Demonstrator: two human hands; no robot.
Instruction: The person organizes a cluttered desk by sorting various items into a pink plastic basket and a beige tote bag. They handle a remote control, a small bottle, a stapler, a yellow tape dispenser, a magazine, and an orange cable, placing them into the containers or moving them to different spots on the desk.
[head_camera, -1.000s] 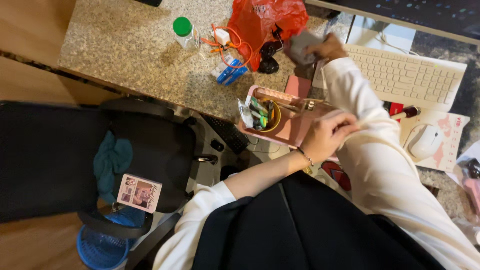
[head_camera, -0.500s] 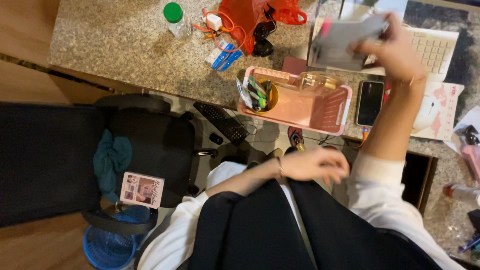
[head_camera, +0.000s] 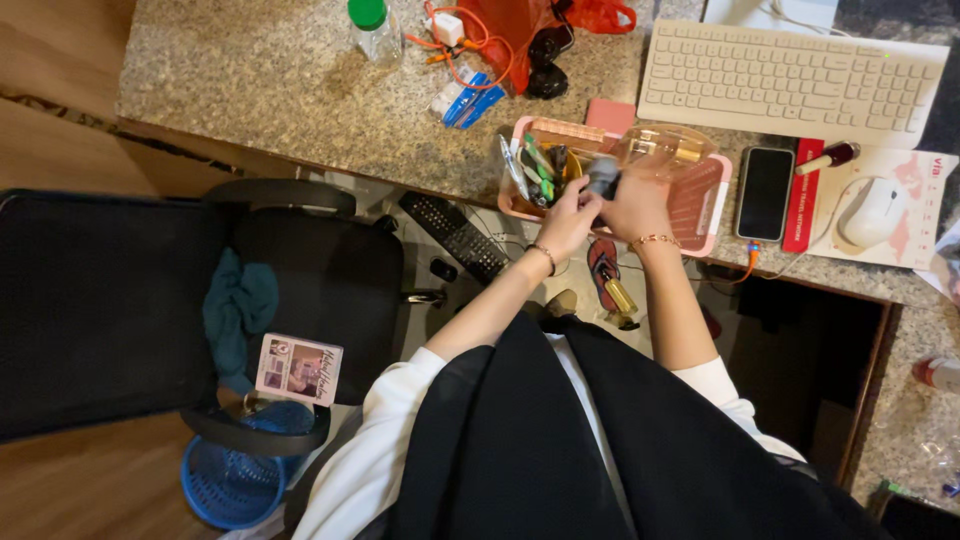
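Both my hands meet over a pink plastic basket (head_camera: 712, 200) at the front edge of the granite desk (head_camera: 250, 90). My left hand (head_camera: 568, 218) and my right hand (head_camera: 636, 205) together grip a small dark grey object (head_camera: 603, 174); what it is I cannot tell. Each wrist wears a thin bracelet. Inside the basket, just left of my hands, stands a cup of pens and markers (head_camera: 535, 165). A clear plastic container (head_camera: 668, 146) lies in the basket behind my right hand.
A white keyboard (head_camera: 790, 75), a black phone (head_camera: 765, 192) and a white mouse (head_camera: 872, 212) lie to the right. A green-capped bottle (head_camera: 372, 25), an orange bag (head_camera: 515, 25) and cables sit at the back. A black chair (head_camera: 120, 300) and blue bin (head_camera: 232, 485) stand at left.
My right hand came down from above the keyboard to the pink basket with the grey object. My left hand rose from my lap and took hold of it too.
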